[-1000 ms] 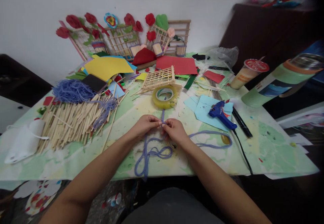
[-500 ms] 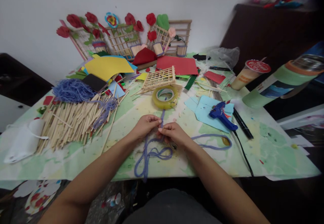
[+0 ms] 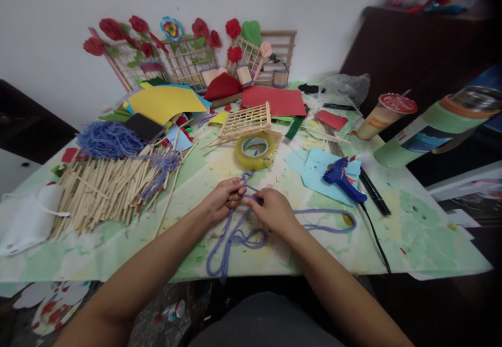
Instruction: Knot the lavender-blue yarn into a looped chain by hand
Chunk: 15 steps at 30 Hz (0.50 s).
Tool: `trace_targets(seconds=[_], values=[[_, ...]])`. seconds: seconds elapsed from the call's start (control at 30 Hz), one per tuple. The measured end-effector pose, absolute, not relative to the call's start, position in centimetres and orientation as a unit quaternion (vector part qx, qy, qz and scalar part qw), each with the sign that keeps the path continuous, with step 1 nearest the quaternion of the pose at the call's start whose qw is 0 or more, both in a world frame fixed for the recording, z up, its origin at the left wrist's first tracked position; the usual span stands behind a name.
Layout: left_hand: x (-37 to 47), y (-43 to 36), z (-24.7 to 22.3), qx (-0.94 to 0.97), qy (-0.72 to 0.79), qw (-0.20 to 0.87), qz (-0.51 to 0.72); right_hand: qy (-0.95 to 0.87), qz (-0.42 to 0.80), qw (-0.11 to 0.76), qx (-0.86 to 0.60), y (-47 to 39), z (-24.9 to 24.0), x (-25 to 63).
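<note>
Purple yarn (image 3: 226,258) lies at six o'clock from the tape roll (image 3: 254,163) in the head view, pinched by the left hand (image 3: 221,200) and the right hand (image 3: 274,212). Likely soft, light, limp: hold where strands meet.

Two hands (image 3: 226,199), one tape roll (image 3: 254,163), one glue gun (image 3: 347,183), one cup (image 3: 374,121).

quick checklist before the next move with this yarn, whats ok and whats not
1. Left hand grips purple yarn: ok, fingers closed on it.
2. Right hand grips yarn: ok, pinched between fingers.
3. Yarn secured at tape roll: cannot tell, any fastening is hidden.
4. Loose yarn tidy: not ok, loops reach the front edge of the table.
5. Glue gun clear of hands: ok, lies off to the right.
6. Glue gun cold: cannot tell.
</note>
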<state>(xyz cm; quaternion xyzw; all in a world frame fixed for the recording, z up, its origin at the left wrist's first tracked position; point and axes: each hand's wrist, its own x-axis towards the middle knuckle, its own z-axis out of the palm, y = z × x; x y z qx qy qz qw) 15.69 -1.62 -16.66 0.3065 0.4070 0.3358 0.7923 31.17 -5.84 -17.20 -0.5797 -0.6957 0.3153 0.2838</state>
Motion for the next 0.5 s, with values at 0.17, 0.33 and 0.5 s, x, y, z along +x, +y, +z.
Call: trace_targets(seconds=[0.17,0.33,0.5], values=[[15.5,-1.5,-17.0,0.289,0.397,0.801,0.341,-0.443,0.548,0.490,-0.513,-5.5,-15.8,35.2],[15.4,-1.3,-17.2,0.272,0.407,0.794,0.361,-0.338,0.562,0.612,-0.442,-4.8,-13.8,42.3],[15.0,-0.8,-17.2,0.251,0.422,0.783,0.382,-0.248,0.382,0.763,-0.459,-3.4,-14.1,49.4]])
